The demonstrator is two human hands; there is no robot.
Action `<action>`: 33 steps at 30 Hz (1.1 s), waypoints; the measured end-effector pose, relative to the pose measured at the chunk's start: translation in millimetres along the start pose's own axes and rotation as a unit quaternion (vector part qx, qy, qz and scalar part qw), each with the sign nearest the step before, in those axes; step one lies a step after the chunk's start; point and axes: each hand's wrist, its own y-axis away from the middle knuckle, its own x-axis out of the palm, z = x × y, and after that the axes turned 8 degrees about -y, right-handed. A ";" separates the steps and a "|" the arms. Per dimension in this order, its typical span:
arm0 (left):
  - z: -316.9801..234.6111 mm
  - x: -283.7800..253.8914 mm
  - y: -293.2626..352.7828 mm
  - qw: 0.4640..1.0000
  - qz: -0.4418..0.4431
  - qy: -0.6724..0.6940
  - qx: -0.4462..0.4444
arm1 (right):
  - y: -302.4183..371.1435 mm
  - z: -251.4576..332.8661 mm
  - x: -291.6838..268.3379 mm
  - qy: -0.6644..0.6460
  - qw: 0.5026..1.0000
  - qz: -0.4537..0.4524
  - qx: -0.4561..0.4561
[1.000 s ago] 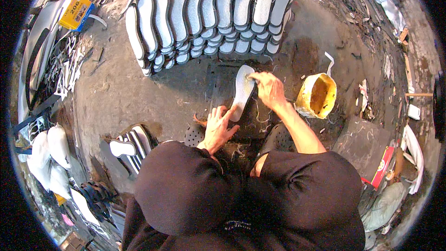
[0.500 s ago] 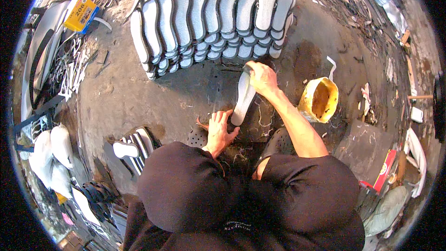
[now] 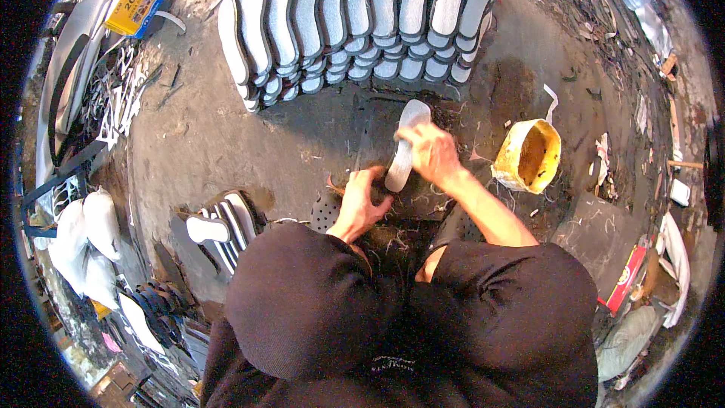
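Note:
A pale, long shoe sole (image 3: 412,115) stands out between my hands, above the dark floor in front of my feet. My right hand (image 3: 434,153) is closed on its middle, with the fingers over its upper face and the rounded far end sticking out beyond them. My left hand (image 3: 358,204) is beside the sole's near end, its thumb and fingers curved and apart around a dark gap. Whether its fingertips touch the sole I cannot tell. Beyond both hands lies a wide stack of white-topped, dark-edged soles (image 3: 334,7), packed in rows and layers.
A yellow pot with a brown-stained inside (image 3: 539,157) stands right of my right arm. Several striped soles (image 3: 226,228) lean together by my left knee. White bags (image 3: 81,242), a yellow-and-blue box (image 3: 134,6) and scraps lie at the left; a red box (image 3: 626,278) lies at the right.
My right hand has shifted from the sole's far end to its middle, nearer to me. My left thumb and fingers have spread apart. The view has tilted slightly.

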 end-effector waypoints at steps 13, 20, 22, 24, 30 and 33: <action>-20.3 18.9 -19.9 0.999 -0.043 -0.005 0.008 | 74.9 -19.1 -115.8 -0.156 0.907 -0.271 0.283; -14.7 14.6 2.3 0.996 -0.054 -0.017 0.064 | 208.4 -35.6 -147.0 0.247 0.931 -0.125 0.239; -12.3 3.6 7.2 0.992 -0.094 -0.015 0.078 | 197.3 13.2 -159.0 0.149 0.917 -0.111 0.353; -21.2 -14.0 -25.0 0.979 -0.182 0.008 0.093 | 181.4 35.1 -172.6 0.063 0.912 -0.144 0.378; -90.7 -51.3 -245.0 0.937 -0.325 -0.020 0.123 | 139.9 42.9 -173.4 -0.010 0.921 -0.241 0.306; -99.8 -57.6 -313.4 0.954 -0.284 -0.014 0.097 | 107.1 29.6 -156.1 -0.060 0.945 -0.197 0.252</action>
